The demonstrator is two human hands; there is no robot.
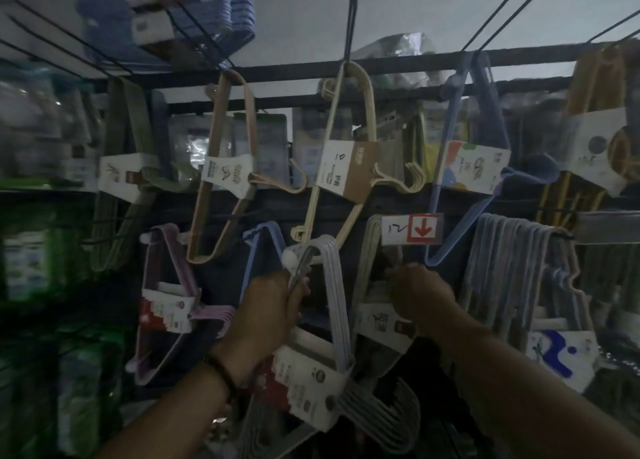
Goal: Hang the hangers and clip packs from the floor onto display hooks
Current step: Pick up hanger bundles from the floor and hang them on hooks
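My left hand (273, 306) grips the upper corner of a pack of grey-lilac hangers (334, 302) with a white and red card sleeve (304, 386), holding it up in front of the lower row of hooks. The pack's hook ends (381, 413) hang at the bottom. My right hand (420, 296) is closed on the edge of a hanging white hanger pack (370, 261), just below a price tag (412, 229) marked 12 with a red arrow. The display hook behind that tag is mostly hidden.
Other hanger packs hang all around: purple (162, 302), blue (258, 250), peach (225, 167), cream (346, 167), blue (474, 167), yellow (595, 119) and grey (519, 278). Black wire hooks (351, 18) jut out overhead. Green packaged goods (31, 257) fill the left shelves.
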